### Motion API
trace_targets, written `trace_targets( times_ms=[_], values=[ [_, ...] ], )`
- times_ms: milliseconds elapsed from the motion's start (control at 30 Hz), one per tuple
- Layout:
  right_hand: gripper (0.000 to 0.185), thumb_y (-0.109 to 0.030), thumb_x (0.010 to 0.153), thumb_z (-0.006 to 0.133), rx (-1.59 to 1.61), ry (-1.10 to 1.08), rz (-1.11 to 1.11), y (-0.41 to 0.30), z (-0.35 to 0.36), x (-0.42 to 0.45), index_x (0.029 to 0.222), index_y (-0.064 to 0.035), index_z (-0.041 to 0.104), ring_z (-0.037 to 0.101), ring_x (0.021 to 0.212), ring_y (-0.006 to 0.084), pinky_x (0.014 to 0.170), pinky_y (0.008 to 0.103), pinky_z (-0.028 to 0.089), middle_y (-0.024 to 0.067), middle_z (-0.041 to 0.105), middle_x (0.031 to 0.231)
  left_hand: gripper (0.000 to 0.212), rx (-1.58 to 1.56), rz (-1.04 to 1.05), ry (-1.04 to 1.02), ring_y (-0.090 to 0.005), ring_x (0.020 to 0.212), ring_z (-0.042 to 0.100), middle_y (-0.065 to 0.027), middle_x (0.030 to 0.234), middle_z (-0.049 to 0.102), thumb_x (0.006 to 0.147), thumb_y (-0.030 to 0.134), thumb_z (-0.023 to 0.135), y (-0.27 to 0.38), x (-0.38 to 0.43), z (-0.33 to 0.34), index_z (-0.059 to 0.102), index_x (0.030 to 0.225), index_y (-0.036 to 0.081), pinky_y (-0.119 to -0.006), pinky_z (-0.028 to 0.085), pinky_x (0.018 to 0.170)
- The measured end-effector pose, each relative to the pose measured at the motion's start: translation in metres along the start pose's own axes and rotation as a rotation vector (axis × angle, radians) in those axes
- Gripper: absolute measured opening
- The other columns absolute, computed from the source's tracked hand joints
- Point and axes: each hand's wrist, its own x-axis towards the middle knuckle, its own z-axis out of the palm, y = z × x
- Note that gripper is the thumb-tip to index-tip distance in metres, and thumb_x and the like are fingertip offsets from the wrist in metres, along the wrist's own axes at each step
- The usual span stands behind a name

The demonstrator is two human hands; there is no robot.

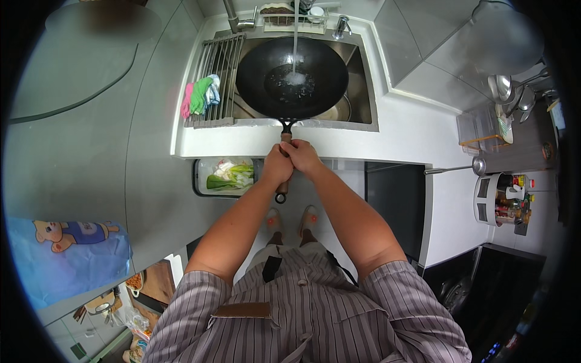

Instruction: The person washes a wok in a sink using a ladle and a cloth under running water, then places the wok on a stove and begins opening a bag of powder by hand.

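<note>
A black wok (pixel 254 77) spans the stainless steel sink (pixel 363 90), its handle pointing back at me. My left hand (pixel 277 165) is wrapped around the brown wok handle (pixel 284 183). Farther up the same handle, my right hand (pixel 302 156) grips it too, with the hands touching. A stream of water (pixel 295 41) falls into the wok and splashes in a shallow pool at its bottom. Behind the sink stands the metal faucet (pixel 233 18); the stream's outlet is out of view. Part of a round vessel (pixel 342 111) shows under the wok's right side.
A roll-up drying rack (pixel 213 50) with pink, green and blue-white cloths (pixel 199 95) covers the sink's left. Below the counter edge hangs a bin (pixel 197 177) with vegetable scraps. A ladle (pixel 449 169) lies on the right counter near a bottle rack (pixel 483 199). A stove (pixel 504 277) sits lower right.
</note>
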Motion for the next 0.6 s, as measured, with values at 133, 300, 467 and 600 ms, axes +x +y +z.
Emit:
trace_targets(
  times_ms=[133, 300, 467, 600],
  values=[
    [0.040, -0.036, 0.082, 0.055, 0.014, 0.014, -0.008, -0.008, 0.000, -0.007, 0.093, 0.0026, 0.061, 0.062, 0.074, 0.0251, 0.067, 0.0339, 0.048, 0.0164, 0.064, 0.083, 0.030, -0.010, -0.011, 0.003, -0.0240, 0.053, 0.058, -0.0177, 0.078, 0.060, 0.081, 0.019, 0.054, 0.000, -0.001, 0.000, 0.048, 0.102, -0.001, -0.035, 0.045, 0.043],
    [0.042, -0.038, 0.082, 0.055, -0.050, 0.005, -0.007, -0.003, -0.001, -0.001, 0.094, 0.0019, 0.061, 0.060, 0.073, 0.0210, 0.066, 0.0314, 0.047, 0.0135, 0.064, 0.083, 0.031, -0.002, 0.011, 0.006, -0.0247, 0.055, 0.059, -0.0179, 0.080, 0.060, 0.081, 0.020, 0.054, -0.008, 0.007, 0.002, 0.048, 0.104, -0.001, -0.035, 0.046, 0.045],
    [0.043, -0.039, 0.082, 0.056, -0.057, 0.001, 0.002, -0.002, -0.002, 0.000, 0.093, 0.0019, 0.062, 0.059, 0.071, 0.0190, 0.065, 0.0303, 0.046, 0.0123, 0.063, 0.081, 0.032, -0.006, -0.005, -0.016, -0.0250, 0.056, 0.059, -0.0176, 0.081, 0.060, 0.081, 0.020, 0.054, -0.006, 0.006, 0.002, 0.047, 0.104, -0.001, -0.035, 0.046, 0.046],
    [0.042, -0.039, 0.082, 0.056, -0.040, -0.018, 0.020, -0.008, -0.003, -0.004, 0.093, 0.0018, 0.061, 0.059, 0.070, 0.0185, 0.064, 0.0300, 0.046, 0.0120, 0.063, 0.082, 0.032, -0.001, -0.013, -0.011, -0.0249, 0.056, 0.059, -0.0173, 0.080, 0.060, 0.081, 0.020, 0.054, -0.005, 0.005, 0.001, 0.048, 0.103, 0.000, -0.035, 0.046, 0.046]
  ],
)
